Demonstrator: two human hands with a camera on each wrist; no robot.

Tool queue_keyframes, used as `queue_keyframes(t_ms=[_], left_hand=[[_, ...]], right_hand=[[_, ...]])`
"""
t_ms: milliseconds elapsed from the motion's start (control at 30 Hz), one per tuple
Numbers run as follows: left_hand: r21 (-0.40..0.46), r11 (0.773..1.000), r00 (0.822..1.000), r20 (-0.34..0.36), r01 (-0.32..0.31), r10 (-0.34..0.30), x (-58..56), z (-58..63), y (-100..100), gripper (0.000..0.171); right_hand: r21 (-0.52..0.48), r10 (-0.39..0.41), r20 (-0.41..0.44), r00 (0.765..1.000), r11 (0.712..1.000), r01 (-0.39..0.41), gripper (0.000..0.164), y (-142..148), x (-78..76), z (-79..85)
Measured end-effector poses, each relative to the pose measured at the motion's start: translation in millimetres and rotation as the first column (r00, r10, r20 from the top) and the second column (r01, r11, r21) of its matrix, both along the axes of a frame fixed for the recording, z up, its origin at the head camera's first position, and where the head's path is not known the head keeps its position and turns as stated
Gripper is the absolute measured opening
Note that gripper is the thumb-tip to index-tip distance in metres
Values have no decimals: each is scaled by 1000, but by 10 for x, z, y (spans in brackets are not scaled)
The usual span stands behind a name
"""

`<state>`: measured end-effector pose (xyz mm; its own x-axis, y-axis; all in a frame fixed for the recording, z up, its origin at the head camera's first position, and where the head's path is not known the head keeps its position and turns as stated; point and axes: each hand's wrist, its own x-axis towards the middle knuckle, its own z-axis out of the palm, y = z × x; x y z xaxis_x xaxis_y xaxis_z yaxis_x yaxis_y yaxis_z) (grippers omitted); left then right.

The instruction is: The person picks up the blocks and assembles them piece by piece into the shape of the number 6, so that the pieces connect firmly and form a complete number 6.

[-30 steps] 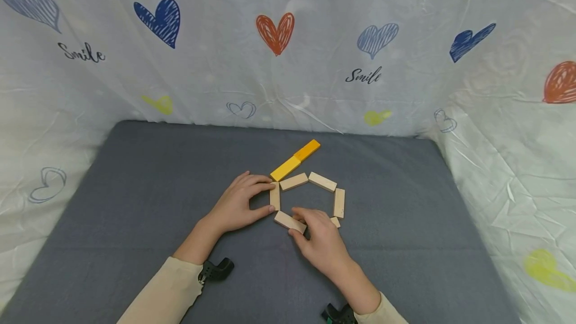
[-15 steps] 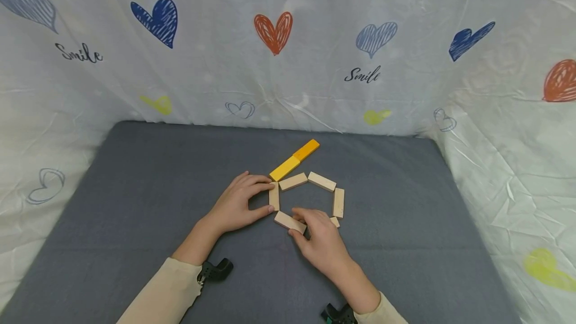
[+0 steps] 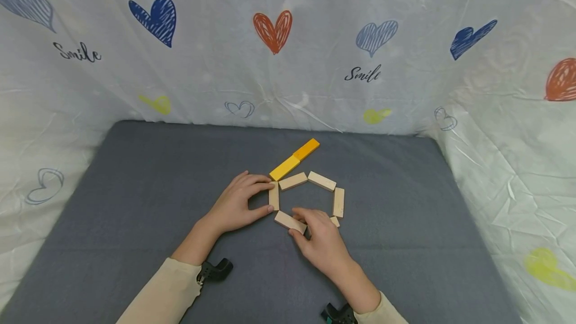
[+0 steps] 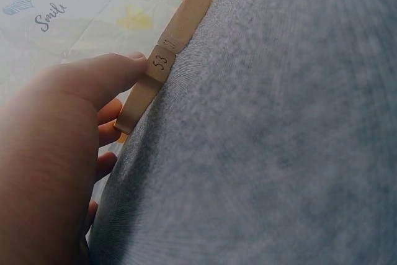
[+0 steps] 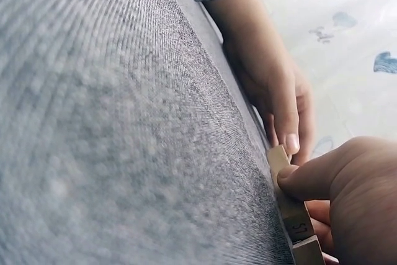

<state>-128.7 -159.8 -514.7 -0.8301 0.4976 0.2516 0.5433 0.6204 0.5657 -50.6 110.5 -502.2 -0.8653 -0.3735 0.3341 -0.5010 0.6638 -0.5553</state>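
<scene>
Several plain wooden blocks form a ring on the table. My left hand [image 3: 238, 203] pinches the ring's left block [image 3: 274, 196] lengthwise, thumb at its near end and fingers at its far end. In the left wrist view that block bears the number 53 [image 4: 160, 61]. With thumb and fingers, my right hand [image 3: 324, 239] pinches the near-left block [image 3: 289, 221], whose end sits right by the left block. The near-right block [image 3: 335, 221] is mostly hidden behind my right hand. The far-left block [image 3: 293, 181], far-right block [image 3: 321, 180] and right block [image 3: 339, 202] lie flat.
A yellow block [image 3: 284, 168] and an orange-yellow block [image 3: 306, 149] lie end to end, slanting away from the ring's far-left corner. Grey cloth [image 3: 180, 164] covers the table. A white curtain [image 3: 315, 84] printed with hearts surrounds its back and sides.
</scene>
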Motion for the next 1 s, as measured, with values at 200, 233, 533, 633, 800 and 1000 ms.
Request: queue_keyframes(t_ms=[200, 233, 533, 633, 800, 1000], left_hand=[[3, 1000, 1000, -10, 3, -3, -1, -5, 9, 57], [3, 1000, 1000, -12, 2, -2, 1, -6, 8, 57], [1, 1000, 1000, -7, -1, 1, -5, -31, -6, 58], [0, 1000, 1000, -8, 0, 0, -7, -30, -9, 58], [2, 1000, 1000, -7, -2, 2, -3, -15, -5, 58], [4, 1000, 1000, -2, -6, 6, -4, -22, -3, 59]], right_hand=[[19, -9, 8, 1000, 1000, 9, 53, 0, 1, -2], [22, -9, 6, 1000, 1000, 9, 53, -1, 1, 0], [17, -12, 16, 1000, 1000, 11, 53, 3, -4, -5], [14, -15, 26, 1000, 1000, 15, 53, 2, 2, -1], [10, -16, 35, 999, 1000, 16, 52, 2, 5, 14], [14, -15, 58, 998, 1000, 14, 48, 14, -2, 32]])
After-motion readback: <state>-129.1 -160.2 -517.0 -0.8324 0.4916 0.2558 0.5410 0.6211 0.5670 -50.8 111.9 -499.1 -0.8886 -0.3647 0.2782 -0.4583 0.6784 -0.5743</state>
